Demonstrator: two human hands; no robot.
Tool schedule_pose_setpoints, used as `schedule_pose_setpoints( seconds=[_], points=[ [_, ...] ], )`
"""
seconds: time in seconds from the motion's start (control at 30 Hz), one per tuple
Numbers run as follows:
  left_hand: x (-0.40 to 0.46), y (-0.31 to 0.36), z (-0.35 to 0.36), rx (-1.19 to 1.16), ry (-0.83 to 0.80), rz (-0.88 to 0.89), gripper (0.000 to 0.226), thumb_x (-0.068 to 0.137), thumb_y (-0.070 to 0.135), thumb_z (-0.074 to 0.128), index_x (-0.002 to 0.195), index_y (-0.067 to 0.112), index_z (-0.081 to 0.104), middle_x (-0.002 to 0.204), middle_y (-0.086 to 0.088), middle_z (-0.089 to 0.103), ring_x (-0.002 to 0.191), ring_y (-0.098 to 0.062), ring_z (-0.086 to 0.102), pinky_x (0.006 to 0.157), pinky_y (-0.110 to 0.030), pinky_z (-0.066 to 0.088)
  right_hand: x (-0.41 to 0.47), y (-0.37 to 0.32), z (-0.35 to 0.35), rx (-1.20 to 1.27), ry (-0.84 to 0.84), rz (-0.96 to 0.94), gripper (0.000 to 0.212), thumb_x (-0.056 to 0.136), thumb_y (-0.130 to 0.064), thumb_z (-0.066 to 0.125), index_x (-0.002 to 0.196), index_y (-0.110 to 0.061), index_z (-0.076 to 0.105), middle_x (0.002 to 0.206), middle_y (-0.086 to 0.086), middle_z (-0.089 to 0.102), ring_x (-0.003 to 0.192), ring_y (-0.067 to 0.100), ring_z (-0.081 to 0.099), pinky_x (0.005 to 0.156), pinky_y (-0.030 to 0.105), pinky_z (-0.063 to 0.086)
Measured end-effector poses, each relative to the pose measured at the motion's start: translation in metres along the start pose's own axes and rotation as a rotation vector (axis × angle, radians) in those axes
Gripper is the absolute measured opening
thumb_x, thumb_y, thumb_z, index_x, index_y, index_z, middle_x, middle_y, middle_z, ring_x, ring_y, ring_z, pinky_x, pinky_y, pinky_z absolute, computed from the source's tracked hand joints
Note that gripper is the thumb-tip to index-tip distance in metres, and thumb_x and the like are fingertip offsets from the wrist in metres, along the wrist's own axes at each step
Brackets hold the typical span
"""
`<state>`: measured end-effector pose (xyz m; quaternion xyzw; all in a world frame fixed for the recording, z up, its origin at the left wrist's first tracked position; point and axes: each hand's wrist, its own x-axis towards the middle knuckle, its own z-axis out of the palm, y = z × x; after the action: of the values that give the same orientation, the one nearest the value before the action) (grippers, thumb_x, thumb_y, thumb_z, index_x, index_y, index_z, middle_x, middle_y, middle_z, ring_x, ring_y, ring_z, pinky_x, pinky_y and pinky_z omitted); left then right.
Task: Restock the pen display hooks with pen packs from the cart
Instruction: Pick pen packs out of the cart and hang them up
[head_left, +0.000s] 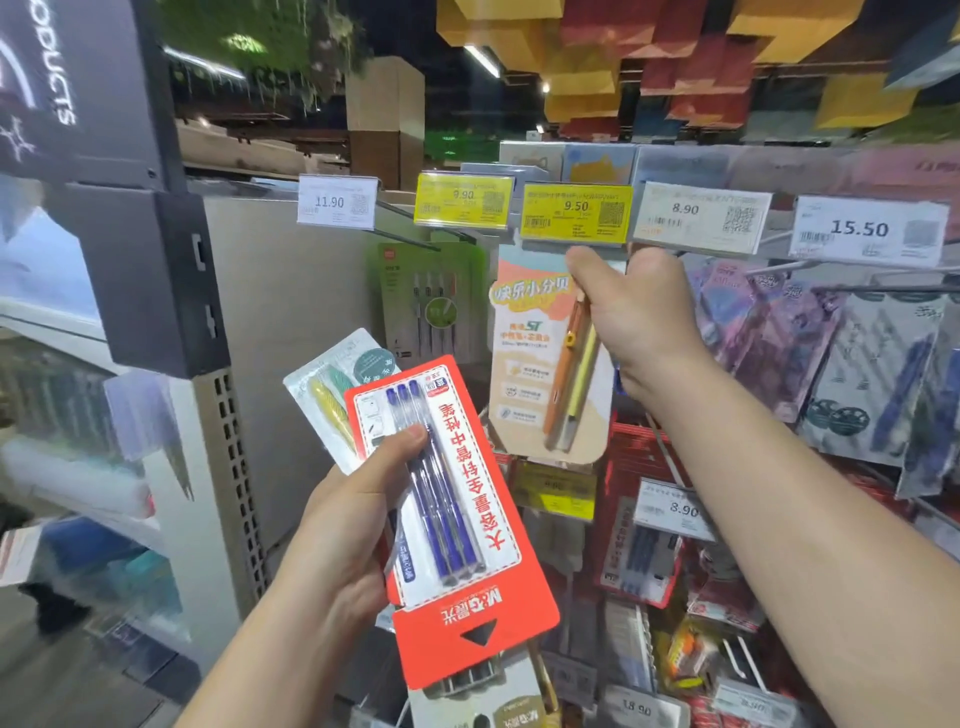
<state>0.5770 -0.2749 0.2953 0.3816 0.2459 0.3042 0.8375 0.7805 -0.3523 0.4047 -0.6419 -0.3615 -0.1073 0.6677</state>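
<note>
A shop's pegboard display carries hooks with price tags, among them a yellow 9.50 tag (576, 213). Just below it the right hand (636, 317) pinches the top of a peach cardboard pen pack (540, 374). Lower left, the left hand (353, 525) grips a red blister pack of blue pens (457, 519), upside down, atop a white pack (332, 384).

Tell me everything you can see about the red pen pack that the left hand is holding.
The red pen pack is a flat card with rounded corners, red with a white panel, and looks like cardboard. A clear blister on it holds three blue pens side by side. Red Chinese characters run along its length and it carries a white logo. It is upside down, its hang hole at the bottom, tilted slightly. The left hand grips it, thumb on the front. A pale pack of yellow and green pens lies behind it.
</note>
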Motion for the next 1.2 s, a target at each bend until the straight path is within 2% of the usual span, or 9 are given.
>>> schedule_pose_setpoints(
  seconds=[0.13,0.37,0.57,0.7,0.8,0.97,1.07,1.13,1.2],
  points=[
    [-0.001,0.001,-0.002,0.004,-0.003,-0.007,0.044,0.088,0.026,0.077,0.126,0.008,0.067,0.102,-0.019,0.079,0.081,-0.036,0.078,0.059,-0.043,0.063,0.004,0.002,0.005,0.015,0.032,0.038,0.029,0.093,-0.014,0.062,0.065,-0.018,0.059,0.051,-0.016,0.055,0.057,0.009,0.050,0.056,0.024,0.039],
    [0.003,0.002,-0.004,0.020,-0.016,-0.007,0.046,0.086,0.028,0.078,0.126,0.008,0.067,0.104,-0.020,0.078,0.084,-0.037,0.078,0.066,-0.045,0.063,0.011,0.002,0.010,0.013,0.000,0.063,0.032,0.086,-0.022,0.061,0.054,-0.022,0.061,0.056,-0.006,0.056,0.065,0.020,0.055,0.062,0.032,0.040],
    [0.006,0.003,-0.001,0.010,-0.036,-0.006,0.047,0.084,0.026,0.078,0.126,0.007,0.067,0.103,-0.020,0.078,0.081,-0.036,0.078,0.063,-0.045,0.064,0.021,0.008,0.012,0.128,-0.052,0.227,0.014,0.085,-0.024,0.061,0.096,-0.015,0.064,0.093,0.017,0.074,0.091,0.035,0.073,0.087,0.057,0.058],
    [0.009,0.004,0.001,-0.001,-0.042,-0.008,0.044,0.087,0.025,0.076,0.125,0.007,0.067,0.103,-0.021,0.078,0.078,-0.035,0.078,0.060,-0.043,0.063,0.027,0.022,0.013,0.186,-0.021,0.287,0.018,0.098,-0.018,0.061,0.115,-0.020,0.062,0.103,-0.001,0.072,0.093,0.021,0.072,0.088,0.041,0.059],
    [0.012,0.005,0.002,-0.004,-0.042,-0.007,0.040,0.087,0.024,0.076,0.123,0.008,0.068,0.102,-0.021,0.078,0.078,-0.035,0.078,0.059,-0.042,0.063,0.017,0.031,0.011,0.055,-0.069,0.191,0.017,0.091,-0.018,0.073,0.104,-0.021,0.064,0.094,-0.008,0.071,0.089,0.013,0.071,0.074,0.023,0.055],
    [0.016,0.009,0.003,0.004,-0.042,0.013,0.026,0.088,0.021,0.076,0.111,0.013,0.068,0.099,-0.021,0.078,0.075,-0.034,0.078,0.057,-0.042,0.062,-0.004,0.066,0.010,-0.157,-0.178,0.183,0.016,0.089,-0.026,0.078,0.098,-0.014,0.070,0.085,0.002,0.077,0.080,0.024,0.074,0.078,0.038,0.058],
    [0.021,0.010,0.004,0.010,-0.044,0.022,0.019,0.089,0.020,0.075,0.104,0.015,0.066,0.098,-0.021,0.078,0.073,-0.034,0.078,0.055,-0.041,0.062,0.002,0.077,0.016,-0.269,-0.145,0.250,0.024,0.093,-0.032,0.072,0.082,-0.010,0.069,0.071,0.004,0.068,0.064,0.022,0.064,0.062,0.032,0.049],
    [0.024,0.012,0.003,0.019,-0.054,0.011,0.024,0.089,0.020,0.075,0.109,0.012,0.067,0.098,-0.021,0.078,0.074,-0.034,0.078,0.055,-0.040,0.062,0.010,0.082,0.021,-0.303,-0.091,0.281,0.017,0.092,-0.025,0.070,0.094,-0.008,0.069,0.079,0.006,0.068,0.063,0.019,0.059,0.057,0.029,0.044],
    [0.027,0.012,0.002,0.031,-0.067,0.004,0.031,0.089,0.020,0.075,0.117,0.009,0.067,0.099,-0.022,0.078,0.074,-0.034,0.078,0.055,-0.040,0.061,0.021,0.087,0.025,-0.279,-0.073,0.318,0.018,0.094,-0.018,0.066,0.108,-0.008,0.061,0.103,0.015,0.071,0.079,0.024,0.065,0.067,0.035,0.054]
  ],
)
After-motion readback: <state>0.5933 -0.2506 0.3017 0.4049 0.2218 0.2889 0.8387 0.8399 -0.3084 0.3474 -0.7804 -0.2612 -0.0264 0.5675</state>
